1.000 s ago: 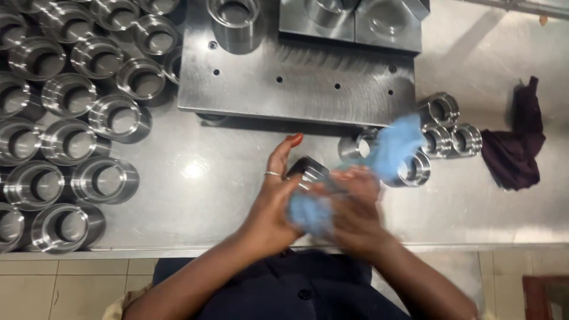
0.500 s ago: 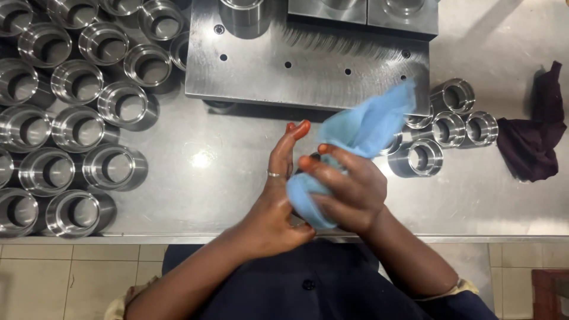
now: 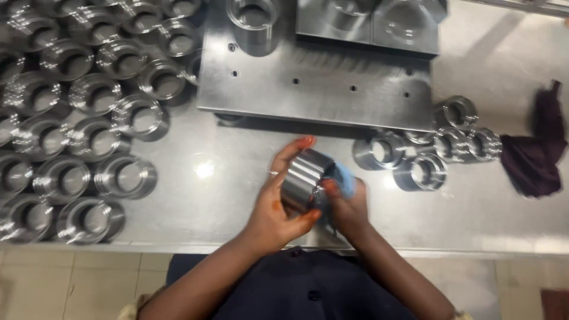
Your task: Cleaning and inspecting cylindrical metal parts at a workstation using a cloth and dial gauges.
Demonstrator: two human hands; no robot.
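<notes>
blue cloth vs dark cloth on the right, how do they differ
The blue cloth is bunched in the right hand, pressed against the metal ring that the left hand holds; the dark cloth lies crumpled on the table, untouched. Blue is mostly hidden; dark shows fully. Both are soft rags.

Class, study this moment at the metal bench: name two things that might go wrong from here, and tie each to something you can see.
1. The left hand cradles a smooth, shiny metal ring above the table; it might slip and fall, possibly denting it.
2. The right hand presses a blue cloth against the ring's end; a sharp machined edge there could perhaps snag the cloth or nick a finger.
</notes>
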